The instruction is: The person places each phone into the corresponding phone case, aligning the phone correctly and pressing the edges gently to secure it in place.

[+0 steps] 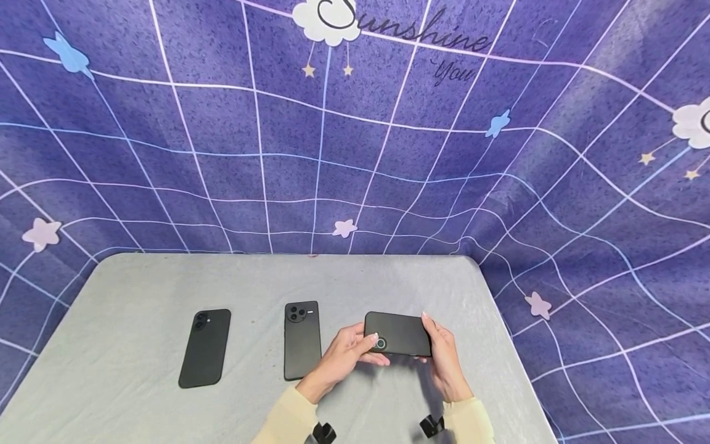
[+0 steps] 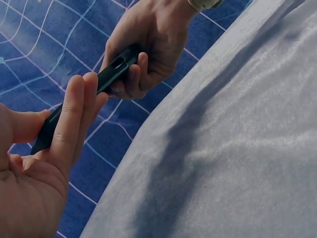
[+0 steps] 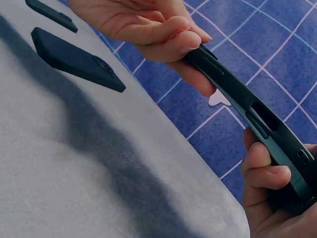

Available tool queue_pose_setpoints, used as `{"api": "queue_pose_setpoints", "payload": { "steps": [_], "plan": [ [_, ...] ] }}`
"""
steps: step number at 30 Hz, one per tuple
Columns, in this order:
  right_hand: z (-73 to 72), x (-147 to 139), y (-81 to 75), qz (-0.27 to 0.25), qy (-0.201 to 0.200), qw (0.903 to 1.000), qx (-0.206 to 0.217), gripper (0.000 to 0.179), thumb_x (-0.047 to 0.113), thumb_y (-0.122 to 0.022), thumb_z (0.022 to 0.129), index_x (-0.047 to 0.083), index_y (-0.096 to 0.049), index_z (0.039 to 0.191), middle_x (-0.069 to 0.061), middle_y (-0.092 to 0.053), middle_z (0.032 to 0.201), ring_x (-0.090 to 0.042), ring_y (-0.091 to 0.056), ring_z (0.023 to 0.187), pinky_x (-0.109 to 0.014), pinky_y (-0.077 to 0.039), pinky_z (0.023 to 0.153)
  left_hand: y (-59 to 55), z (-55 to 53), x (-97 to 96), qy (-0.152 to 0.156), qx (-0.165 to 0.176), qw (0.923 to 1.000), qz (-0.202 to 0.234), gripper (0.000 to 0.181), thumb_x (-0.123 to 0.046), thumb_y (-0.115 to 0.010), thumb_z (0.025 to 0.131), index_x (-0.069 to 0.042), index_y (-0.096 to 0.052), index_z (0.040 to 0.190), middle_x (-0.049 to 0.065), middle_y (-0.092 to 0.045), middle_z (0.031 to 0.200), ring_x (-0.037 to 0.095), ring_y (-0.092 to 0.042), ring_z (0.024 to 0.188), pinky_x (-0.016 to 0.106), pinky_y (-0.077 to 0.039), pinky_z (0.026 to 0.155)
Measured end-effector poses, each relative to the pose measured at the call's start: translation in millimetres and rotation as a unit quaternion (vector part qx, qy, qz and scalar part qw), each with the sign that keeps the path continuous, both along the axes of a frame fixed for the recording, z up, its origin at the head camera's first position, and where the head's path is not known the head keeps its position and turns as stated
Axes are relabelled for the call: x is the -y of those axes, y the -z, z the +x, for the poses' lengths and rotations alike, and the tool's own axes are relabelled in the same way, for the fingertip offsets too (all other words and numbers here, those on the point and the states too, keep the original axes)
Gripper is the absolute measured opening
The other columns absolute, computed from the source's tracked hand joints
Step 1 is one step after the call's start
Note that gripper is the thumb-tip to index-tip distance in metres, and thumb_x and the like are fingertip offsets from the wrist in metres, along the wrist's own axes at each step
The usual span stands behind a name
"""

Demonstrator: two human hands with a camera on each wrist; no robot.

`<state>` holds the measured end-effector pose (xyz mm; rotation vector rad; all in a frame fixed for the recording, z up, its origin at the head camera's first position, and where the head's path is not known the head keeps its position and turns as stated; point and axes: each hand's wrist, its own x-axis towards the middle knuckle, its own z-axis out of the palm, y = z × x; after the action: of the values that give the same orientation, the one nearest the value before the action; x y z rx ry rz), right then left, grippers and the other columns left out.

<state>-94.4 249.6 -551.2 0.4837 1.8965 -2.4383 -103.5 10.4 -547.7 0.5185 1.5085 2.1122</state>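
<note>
A black phone (image 1: 400,332) is held sideways above the table, back up, its ringed camera at the lower left. My left hand (image 1: 345,354) pinches its left end, thumb beside the camera and fingers underneath. At the other end my right hand (image 1: 445,361) grips the phone between thumb and fingers. Along the phone's edge (image 3: 225,84), the right wrist view shows long cutouts like those of a case; whether a case is separating from it I cannot tell. In the left wrist view the left hand's fingers (image 2: 69,119) extend along the phone's side.
Two more dark phones lie back up on the grey cloth-covered table (image 1: 249,401): one with a round camera plate (image 1: 302,348) near my left forearm, another with a small corner camera (image 1: 205,348) farther left. A purple patterned curtain (image 1: 288,172) surrounds the table's back and sides.
</note>
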Motion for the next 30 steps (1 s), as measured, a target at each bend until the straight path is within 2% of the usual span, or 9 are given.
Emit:
{"api": "queue_pose_setpoints", "payload": {
  "steps": [4,10,11,14,16,18,21,24,30],
  "plan": [
    [-1.5,0.9,-0.6,0.005,-0.001,1.0,-0.001,0.034,0.036,-0.059,0.113,0.015,-0.07,0.089,0.003,-0.067,0.066,-0.007,-0.056,0.048,-0.019,-0.039,0.042,0.3,-0.6,-0.3,-0.006,0.005,1.0,-0.006,0.041,-0.014,-0.05,0.116,0.014,-0.049,0.145,0.036,-0.071,0.117,0.062,-0.07,0.099,0.042,-0.065,0.09],
    [-2.5,0.2,-3.4,0.017,-0.008,0.9998,-0.003,0.034,0.037,-0.059,0.112,0.015,-0.07,0.089,0.004,-0.066,0.066,-0.006,-0.056,0.049,-0.019,-0.04,0.042,-3.7,-3.2,-5.9,-0.027,0.023,0.9994,-0.005,0.04,-0.011,-0.051,0.113,0.015,-0.049,0.143,0.035,-0.072,0.11,0.027,-0.08,0.082,0.039,-0.067,0.08],
    [-2.3,0.1,-4.0,0.019,-0.008,0.9998,-0.002,0.034,0.037,-0.06,0.112,0.015,-0.07,0.088,0.004,-0.066,0.066,-0.006,-0.055,0.049,-0.019,-0.04,0.042,-3.9,-3.6,-7.2,-0.032,0.028,0.9991,-0.006,0.039,-0.012,-0.051,0.113,0.015,-0.049,0.141,0.036,-0.072,0.108,0.023,-0.079,0.078,0.037,-0.067,0.077],
    [-1.5,1.1,-5.6,0.027,-0.009,0.9996,0.0,0.037,0.037,-0.06,0.112,0.013,-0.068,0.086,0.003,-0.064,0.064,-0.007,-0.054,0.048,-0.019,-0.039,0.042,-5.1,-3.3,-11.8,-0.06,0.042,0.9969,-0.03,0.034,-0.018,-0.052,0.114,0.011,-0.055,0.129,0.025,-0.074,0.093,0.017,-0.074,0.065,0.029,-0.064,0.061],
    [-0.9,2.7,-6.4,0.038,-0.013,0.9992,0.001,0.038,0.038,-0.061,0.112,0.011,-0.068,0.086,0.002,-0.064,0.064,-0.008,-0.053,0.048,-0.019,-0.039,0.042,-5.7,-2.3,-14.7,-0.091,0.037,0.9927,-0.071,0.034,-0.028,-0.052,0.115,0.005,-0.058,0.112,0.017,-0.072,0.076,0.013,-0.066,0.053,0.024,-0.056,0.048],
    [-0.2,4.9,-6.0,0.048,-0.013,0.9987,0.005,0.04,0.039,-0.061,0.111,0.008,-0.068,0.087,0.001,-0.065,0.064,-0.009,-0.054,0.047,-0.02,-0.039,0.042,-5.4,-1.6,-17.6,-0.126,0.03,0.9844,-0.12,0.039,-0.038,-0.051,0.115,-0.003,-0.057,0.098,0.005,-0.066,0.063,0.012,-0.057,0.046,0.02,-0.045,0.04],
    [1.2,7.3,-4.7,0.065,-0.02,0.9976,0.006,0.042,0.041,-0.059,0.112,0.006,-0.068,0.09,0.0,-0.066,0.065,-0.011,-0.055,0.047,-0.02,-0.041,0.043,-2.9,-1.8,-21.1,-0.169,0.001,0.9687,-0.182,0.044,-0.045,-0.05,0.115,-0.009,-0.054,0.088,-0.002,-0.057,0.052,0.014,-0.052,0.041,0.02,-0.039,0.042],
    [2.0,8.4,-3.8,0.069,-0.024,0.9973,0.004,0.043,0.042,-0.057,0.112,0.005,-0.068,0.092,-0.001,-0.065,0.065,-0.012,-0.055,0.047,-0.021,-0.042,0.044,0.2,-3.2,-24.3,-0.199,-0.022,0.9592,-0.2,0.043,-0.044,-0.049,0.115,-0.011,-0.053,0.088,-0.004,-0.053,0.051,0.018,-0.055,0.042,0.021,-0.042,0.047],
    [1.7,11.1,-6.8,0.055,-0.039,0.9977,-0.01,0.042,0.041,-0.056,0.113,0.005,-0.068,0.094,-0.002,-0.064,0.064,-0.013,-0.056,0.048,-0.021,-0.043,0.045,0.0,-5.4,-26.5,-0.237,-0.042,0.9524,-0.187,0.045,-0.045,-0.048,0.115,-0.01,-0.05,0.088,-0.002,-0.052,0.051,0.019,-0.053,0.04,0.023,-0.044,0.047]
  ]
}}
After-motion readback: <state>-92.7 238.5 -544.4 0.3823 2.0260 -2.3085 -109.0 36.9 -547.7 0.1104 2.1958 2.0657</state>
